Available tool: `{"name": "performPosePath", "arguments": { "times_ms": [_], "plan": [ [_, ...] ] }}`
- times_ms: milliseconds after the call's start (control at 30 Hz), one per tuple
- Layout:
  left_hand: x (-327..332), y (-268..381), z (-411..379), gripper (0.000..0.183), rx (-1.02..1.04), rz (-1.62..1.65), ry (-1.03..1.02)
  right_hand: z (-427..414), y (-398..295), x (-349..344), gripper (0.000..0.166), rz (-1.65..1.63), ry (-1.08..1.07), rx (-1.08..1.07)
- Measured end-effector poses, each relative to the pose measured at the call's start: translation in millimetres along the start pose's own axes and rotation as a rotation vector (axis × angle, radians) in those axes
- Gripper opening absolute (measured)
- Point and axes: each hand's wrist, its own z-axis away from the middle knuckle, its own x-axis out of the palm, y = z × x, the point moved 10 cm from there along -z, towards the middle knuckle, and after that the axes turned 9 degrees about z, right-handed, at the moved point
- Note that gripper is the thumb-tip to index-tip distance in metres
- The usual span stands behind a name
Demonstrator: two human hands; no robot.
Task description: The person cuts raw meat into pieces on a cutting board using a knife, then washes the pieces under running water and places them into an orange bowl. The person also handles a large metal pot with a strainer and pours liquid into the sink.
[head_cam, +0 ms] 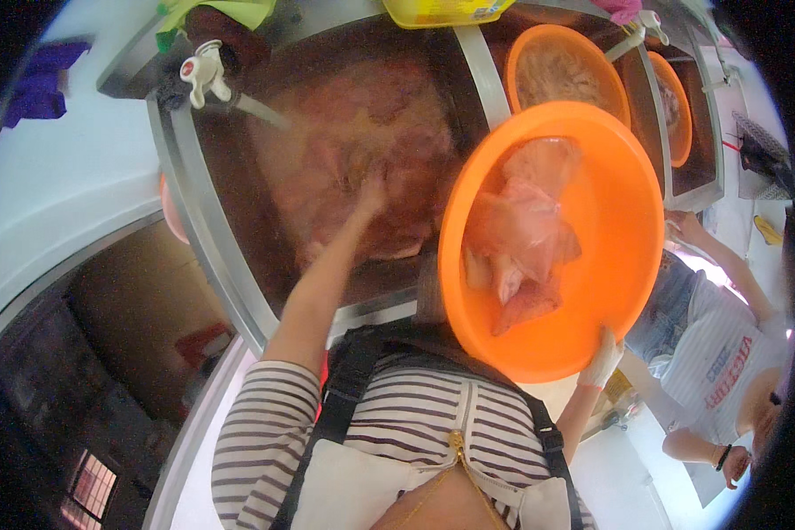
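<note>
My right hand [604, 358], in a white glove, grips the near rim of a large orange plastic basin [619, 238]. Several pinkish, skin-like pieces of raw meat [527, 225] lie along the basin's left side. The basin is tilted and overlaps the right side of a stainless steel sink [195, 192]. My left hand [373, 192] reaches down into this sink, among a heap of reddish raw meat [371, 139] in murky water. Its fingers are blurred and partly hidden, so their grip is unclear.
A white tap [205, 74] juts over the sink's left side. Beyond stand a yellow plastic container [447, 10] and another orange basin [556, 73] with pale contents. A third orange basin [672, 109] sits farther right. At right, a person [709, 358] stands close to my basin.
</note>
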Motion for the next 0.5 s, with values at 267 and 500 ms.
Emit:
{"name": "performPosePath", "arguments": {
  "times_ms": [267, 500],
  "plan": [
    [82, -15, 29, 0.057, -0.697, -0.375, -0.645, -3, 25, -25, 0.060, 0.024, 0.019, 0.070],
    [67, -9, 50, 0.065, -0.551, -0.169, -0.346, -14, 17, -32, 0.059, 0.027, 0.005, 0.049]
  ]
}}
